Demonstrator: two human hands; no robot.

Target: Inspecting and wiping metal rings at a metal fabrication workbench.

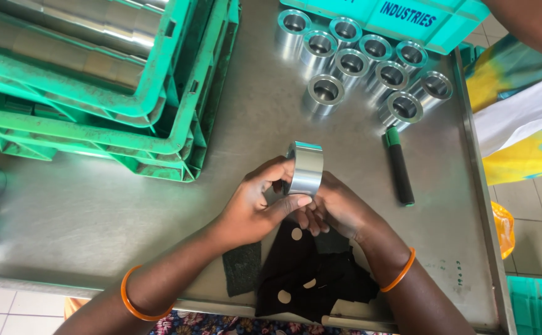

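Here, metal ring (306,169) between left hand (255,208) and right hand (339,208), above black cloth (308,270)

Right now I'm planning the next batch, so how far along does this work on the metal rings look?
Ten metal rings stand grouped at the table's far side, apparently set aside, though whether finished I cannot tell. In hand: one ring, held by the left hand and right hand above a black cloth. Left: metal cylinders in the green crates, perhaps still waiting.
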